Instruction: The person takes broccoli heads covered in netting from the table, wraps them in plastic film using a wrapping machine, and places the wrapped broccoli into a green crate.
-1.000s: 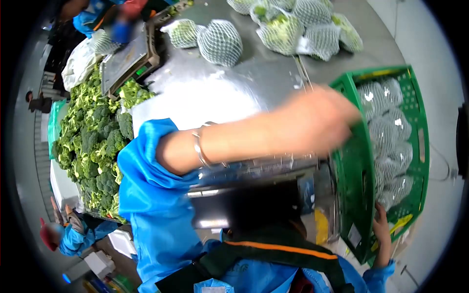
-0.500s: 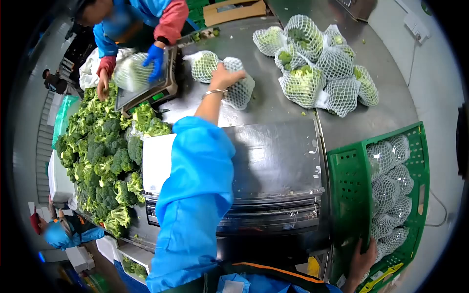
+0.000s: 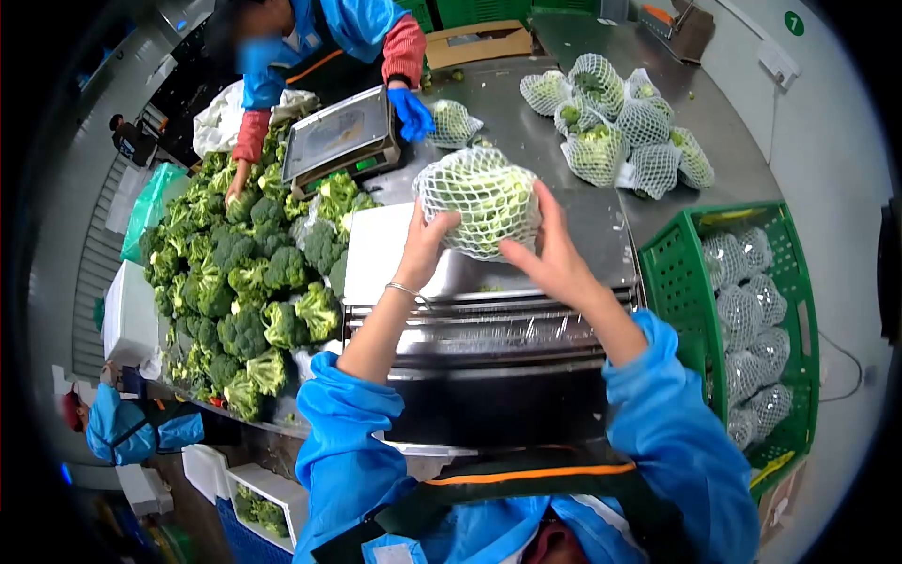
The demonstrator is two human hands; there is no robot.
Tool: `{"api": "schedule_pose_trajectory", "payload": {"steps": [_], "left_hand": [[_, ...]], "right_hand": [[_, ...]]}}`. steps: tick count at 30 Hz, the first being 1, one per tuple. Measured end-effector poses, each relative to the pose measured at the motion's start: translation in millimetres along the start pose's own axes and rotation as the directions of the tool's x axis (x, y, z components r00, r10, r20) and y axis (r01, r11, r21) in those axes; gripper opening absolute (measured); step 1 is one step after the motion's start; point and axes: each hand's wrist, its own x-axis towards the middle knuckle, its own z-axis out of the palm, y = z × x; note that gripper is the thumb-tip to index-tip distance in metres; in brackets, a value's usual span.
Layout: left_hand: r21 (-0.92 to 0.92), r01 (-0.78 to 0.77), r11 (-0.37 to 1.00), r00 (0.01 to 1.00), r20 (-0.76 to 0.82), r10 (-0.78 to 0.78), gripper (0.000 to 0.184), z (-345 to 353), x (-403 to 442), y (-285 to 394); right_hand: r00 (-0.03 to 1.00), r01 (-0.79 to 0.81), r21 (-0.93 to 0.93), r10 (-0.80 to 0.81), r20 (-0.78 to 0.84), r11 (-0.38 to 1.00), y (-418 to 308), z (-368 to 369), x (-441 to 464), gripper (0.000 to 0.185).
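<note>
Between my two hands is a head of broccoli in a white foam net (image 3: 481, 197), its pale green stalks showing through the mesh. My left hand (image 3: 427, 246) grips its left side, thumb across the front. On the opposite side, my right hand (image 3: 550, 246) curls around it, thumb at the lower edge. I hold it above the metal wrapping machine (image 3: 573, 244), near a white sheet (image 3: 376, 249). Another netted broccoli (image 3: 453, 124) lies just beyond, close to a co-worker's blue-gloved hand (image 3: 411, 115).
Loose broccoli (image 3: 235, 282) is heaped at left, beside a scale (image 3: 340, 141). Several netted heads (image 3: 601, 155) lie on the metal table at the back right. A green crate (image 3: 672, 268) of wrapped heads stands at right. A co-worker's bare hand (image 3: 240, 179) reaches into the heap.
My left hand has brought a netted broccoli from the table toward me. My right hand has left the crate and joined the hold. The co-worker's bundle is gone from the scale.
</note>
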Motion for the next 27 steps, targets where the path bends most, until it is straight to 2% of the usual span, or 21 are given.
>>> {"api": "schedule_pose_trajectory", "payload": {"steps": [1, 2, 4, 5, 6, 8, 9, 10, 12, 13, 14, 15, 17, 18, 19, 20, 22, 23, 24, 25, 27], "left_hand": [[0.409, -0.056, 0.911, 0.998, 0.027, 0.049, 0.051, -22.1, -1.9, -2.9], [0.488, 0.026, 0.873, 0.998, -0.056, 0.002, 0.057, -37.6, -7.8, -0.1], [0.577, -0.010, 0.817, 1.000, -0.005, 0.017, 0.077, -71.6, -8.8, -8.2], [0.666, 0.195, 0.720, 0.980, -0.103, -0.170, 0.078, -58.2, -25.1, 15.8], [0.735, 0.054, 0.676, 0.998, -0.065, -0.009, 0.077, -77.2, -30.8, -0.6], [0.874, -0.020, 0.485, 0.975, -0.091, 0.203, 0.074, -73.7, -74.1, 20.3], [0.976, -0.054, 0.213, 0.953, -0.014, 0.303, 0.069, -78.5, -98.9, 32.5], [0.974, 0.044, -0.223, 0.935, 0.039, 0.353, 0.053, -73.6, -122.3, 42.0], [0.908, 0.017, -0.419, 0.968, 0.089, 0.234, 0.039, -70.4, -147.7, 34.8], [0.907, -0.008, -0.421, 0.971, 0.108, 0.215, 0.041, -68.0, -152.2, 21.3], [0.905, -0.031, -0.424, 0.970, 0.130, 0.207, 0.045, -66.2, -150.9, 6.1], [0.889, -0.069, -0.452, 0.952, 0.193, 0.236, 0.042, -64.8, -146.3, -1.3], [1.000, 0.014, 0.018, 0.999, -0.015, 0.046, 0.038, -73.0, -139.6, 2.6], [0.964, 0.094, 0.248, 0.994, -0.076, -0.082, 0.036, -79.1, -135.5, 5.7], [0.895, 0.088, 0.438, 0.996, -0.084, -0.028, 0.027, -86.3, -145.7, 17.6], [0.628, 0.329, 0.705, 0.942, -0.168, -0.290, 0.026, -87.6, -157.8, 38.3], [0.284, 0.484, 0.828, 0.874, -0.197, -0.444, 0.022, -92.6, -191.9, 51.8], [-0.017, 0.508, 0.861, 0.854, -0.119, -0.507, 0.023, -86.7, -208.6, 62.4], [-0.173, 0.521, 0.836, 0.853, 0.146, -0.502, 0.032, -94.6, -213.8, 66.8], [-0.229, 0.479, 0.847, 0.876, 0.190, -0.444, 0.035, -89.1, -214.6, 80.6], [-0.040, 0.101, 0.994, 0.994, 0.049, -0.099, 0.034, -80.8, -201.6, 116.5]], "right_hand": [[0.985, -0.112, -0.301, 0.145, 0.091, 0.947, -15.0, -3.8, 2.9, 0.075], [0.962, -0.133, -0.244, 0.184, 0.201, 0.961, -22.2, -5.2, 0.1, 0.067], [0.916, -0.338, -0.053, 0.342, 0.212, 0.940, -26.7, -0.3, -16.7, 0.060], [0.947, -0.295, -0.041, 0.298, 0.118, 0.955, -35.4, -2.8, -23.3, 0.056], [0.968, -0.250, -0.032, 0.251, 0.016, 0.968, -41.7, -10.2, -30.6, 0.053], [0.969, -0.166, -0.128, 0.138, -0.203, 0.978, -21.7, -46.6, -49.1, 0.036], [0.973, -0.229, -0.544, 0.167, -0.161, 0.807, -27.5, -69.3, -63.1, 0.034], [0.971, -0.218, -0.851, 0.193, -0.140, 0.478, -35.7, -82.0, -77.3, 0.034], [0.952, -0.186, -0.977, 0.265, -0.153, 0.102, -18.3, -73.7, -109.0, 0.039], [0.941, -0.165, -0.979, 0.315, -0.120, 0.120, -11.4, -61.8, -117.1, 0.045], [0.983, -0.096, -0.978, 0.174, -0.063, 0.187, 6.6, -52.2, -123.2, 0.038], [0.982, -0.141, -0.939, 0.164, -0.093, 0.314, 19.3, -43.7, -122.3, 0.034], [0.968, -0.233, -0.856, 0.198, -0.156, 0.461, 18.9, -36.3, -120.0, 0.024], [0.952, -0.300, -0.701, 0.243, -0.184, 0.647, 11.5, -43.1, -123.3, 0.018], [0.910, -0.411, -0.487, 0.378, -0.170, 0.771, -0.9, -51.8, -129.9, 0.016], [0.854, -0.520, -0.242, 0.506, -0.119, 0.819, -16.8, -60.4, -138.2, 0.014], [0.913, -0.385, -0.356, 0.407, -0.016, 0.851, -59.3, -73.5, -149.6, 0.013], [0.921, -0.339, -0.416, 0.388, 0.037, 0.844, -80.0, -80.0, -147.1, 0.013], [0.927, -0.281, -0.472, 0.364, 0.091, 0.835, -99.4, -87.1, -140.7, 0.013], [0.954, -0.130, -0.451, 0.236, 0.186, 0.883, -115.1, -95.0, -129.7, 0.012], [0.940, 0.172, -0.297, -0.067, 0.333, 0.939, -141.1, -110.2, -88.2, 0.013]]}}
